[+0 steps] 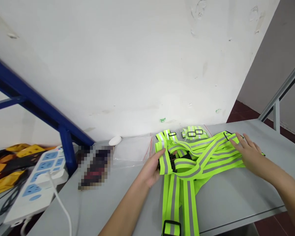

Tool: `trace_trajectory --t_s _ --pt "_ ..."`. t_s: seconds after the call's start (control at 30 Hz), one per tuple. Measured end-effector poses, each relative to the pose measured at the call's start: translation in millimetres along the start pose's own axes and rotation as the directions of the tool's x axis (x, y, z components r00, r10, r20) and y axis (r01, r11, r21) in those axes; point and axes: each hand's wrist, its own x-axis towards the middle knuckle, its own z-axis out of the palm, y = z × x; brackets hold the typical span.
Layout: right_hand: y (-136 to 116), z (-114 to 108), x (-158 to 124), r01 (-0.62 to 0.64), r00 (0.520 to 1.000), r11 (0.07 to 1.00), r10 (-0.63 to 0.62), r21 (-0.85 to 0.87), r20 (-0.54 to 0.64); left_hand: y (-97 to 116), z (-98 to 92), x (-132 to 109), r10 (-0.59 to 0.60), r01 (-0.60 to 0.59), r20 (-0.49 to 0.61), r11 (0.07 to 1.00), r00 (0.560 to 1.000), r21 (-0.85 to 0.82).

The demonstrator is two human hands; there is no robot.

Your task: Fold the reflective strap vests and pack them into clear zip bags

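A bundle of neon-yellow reflective straps [206, 154] with grey stripes and black buckles, like a reflective vest, lies on the grey table. Some of its straps hang over the front edge, one with a black slider buckle [171, 227]. My left hand [151, 167] grips the folded left end of the bundle, thumb on top, other fingers mostly hidden. My right hand [250, 155] rests on the right end of the straps with its fingers stretched out. Behind the bundle, against the wall, lies a bagged, folded reflective vest [195, 132].
A clear plastic bag [132, 149] and a white oval object [115, 141] lie at the wall. Left are a blue metal frame [39, 105], a white power strip [39, 183] with a cable and yellow packets [9, 164]. A pixelated dark item [95, 167] lies on the table [108, 200].
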Motion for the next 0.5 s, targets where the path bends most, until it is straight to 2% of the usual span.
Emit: trace_trajectory --t_s 0.07,0.17,0.23,0.3,0.33,0.4,0.5 --pt "-41 -25 1 0.062 0.997 0.992 -0.056 0.110 -0.059 0 3.4 -2 -0.027 0.027 0.006 0.998 1.000 -0.051" --pt "-129 -58 9 0.166 0.981 0.938 -0.126 0.303 -0.148 -3 10.2 -8 -0.061 0.060 -0.008 0.994 0.998 -0.093" --pt "-185 -64 15 0.273 0.960 0.872 -0.222 0.407 -0.168 -7 14.3 -12 -0.071 0.072 0.014 0.991 0.997 -0.113" --pt "-223 -56 19 0.351 0.936 0.824 -0.305 0.445 -0.174 -12 16.9 -15 -0.086 0.092 0.051 0.987 0.995 -0.130" --pt "-234 -49 19 0.377 0.926 0.817 -0.322 0.437 -0.196 -15 17.6 -15 -0.097 0.105 0.067 0.985 0.993 -0.138" --pt "-238 -34 19 0.389 0.920 0.818 -0.326 0.423 -0.216 -20 18.4 -16 -0.128 0.141 0.094 0.979 0.987 -0.146" --pt "-222 -23 14 0.415 0.906 0.795 -0.316 0.443 -0.281 -23 19.2 -17 -0.135 0.158 0.155 0.977 0.979 -0.144"
